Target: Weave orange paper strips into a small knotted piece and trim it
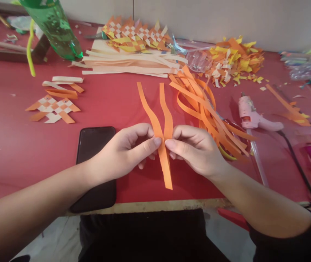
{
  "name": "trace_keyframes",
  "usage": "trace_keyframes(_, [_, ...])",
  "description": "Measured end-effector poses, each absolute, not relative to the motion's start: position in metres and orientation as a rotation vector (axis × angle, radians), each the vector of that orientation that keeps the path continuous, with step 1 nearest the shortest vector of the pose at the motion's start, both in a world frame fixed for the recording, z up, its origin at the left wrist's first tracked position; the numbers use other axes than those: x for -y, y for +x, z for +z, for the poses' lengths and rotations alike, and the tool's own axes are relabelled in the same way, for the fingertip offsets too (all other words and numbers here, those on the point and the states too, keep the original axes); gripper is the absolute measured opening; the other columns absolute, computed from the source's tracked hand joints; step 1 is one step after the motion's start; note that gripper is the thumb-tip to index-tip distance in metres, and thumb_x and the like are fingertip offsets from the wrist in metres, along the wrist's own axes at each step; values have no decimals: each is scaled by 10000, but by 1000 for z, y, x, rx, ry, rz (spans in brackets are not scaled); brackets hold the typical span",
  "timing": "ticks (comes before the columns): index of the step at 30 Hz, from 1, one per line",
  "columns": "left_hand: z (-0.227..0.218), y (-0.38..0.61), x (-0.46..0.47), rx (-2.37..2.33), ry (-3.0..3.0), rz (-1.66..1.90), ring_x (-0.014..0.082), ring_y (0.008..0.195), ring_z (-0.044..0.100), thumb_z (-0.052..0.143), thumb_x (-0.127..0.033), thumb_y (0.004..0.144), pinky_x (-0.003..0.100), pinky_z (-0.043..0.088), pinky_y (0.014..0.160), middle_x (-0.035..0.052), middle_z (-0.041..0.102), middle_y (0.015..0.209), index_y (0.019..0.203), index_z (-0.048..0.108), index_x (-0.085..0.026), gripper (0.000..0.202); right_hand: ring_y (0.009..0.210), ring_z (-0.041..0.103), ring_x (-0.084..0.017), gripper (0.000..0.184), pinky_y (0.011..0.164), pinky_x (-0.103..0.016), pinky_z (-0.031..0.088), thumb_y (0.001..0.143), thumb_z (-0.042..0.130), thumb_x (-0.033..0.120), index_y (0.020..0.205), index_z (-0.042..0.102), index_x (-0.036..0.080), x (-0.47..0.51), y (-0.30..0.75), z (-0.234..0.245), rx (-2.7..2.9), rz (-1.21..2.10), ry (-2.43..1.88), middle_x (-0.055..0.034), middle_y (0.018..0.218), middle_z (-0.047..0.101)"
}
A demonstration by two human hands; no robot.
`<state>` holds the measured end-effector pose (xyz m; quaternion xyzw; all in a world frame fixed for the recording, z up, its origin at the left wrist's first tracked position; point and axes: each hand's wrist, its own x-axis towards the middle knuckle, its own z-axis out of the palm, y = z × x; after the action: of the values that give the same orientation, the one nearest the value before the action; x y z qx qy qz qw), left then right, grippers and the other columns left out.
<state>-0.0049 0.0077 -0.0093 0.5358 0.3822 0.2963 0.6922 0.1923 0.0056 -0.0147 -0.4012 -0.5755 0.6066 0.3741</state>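
Observation:
Two orange paper strips [165,165] are held upright over the table's near edge, their upper ends spread in a V and their lower ends overlapping. My left hand [129,147] pinches the left strip between thumb and fingers. Opposite it, my right hand [196,149] pinches the right strip, the two thumbs almost touching. Just behind my right hand lies a loose pile of orange paper strips [199,98]. A black phone [97,145] rests partly under my left wrist.
On the red table [5,145] are woven paper fish [53,107] at left, cream strips [130,63] behind and a heap of paper scraps [237,60]. A pink glue gun [256,116] with a black cord lies right. A green bottle [55,31] stands by a dark tray [39,51].

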Motion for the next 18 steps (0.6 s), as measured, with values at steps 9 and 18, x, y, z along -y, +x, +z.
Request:
trace_keyframes(9, [-3, -4, -10, -844, 1161, 514, 63, 623, 543, 585, -367, 936, 160, 480, 594, -23, 616, 730, 817, 629, -162, 241, 526, 470, -77, 252, 497, -223, 376, 888, 668, 293, 681, 569, 189, -6, 193, -15, 1382, 1578, -1034, 45, 583, 533])
trace_keyframes(18, [-5, -5, -9, -796, 1215, 634, 53, 625, 520, 571, -250, 949, 161, 446, 600, -43, 587, 710, 818, 629, -164, 167, 549, 480, -77, 243, 519, -225, 380, 878, 673, 253, 669, 579, 172, -7, 195, -19, 1445, 1635, -954, 40, 589, 541])
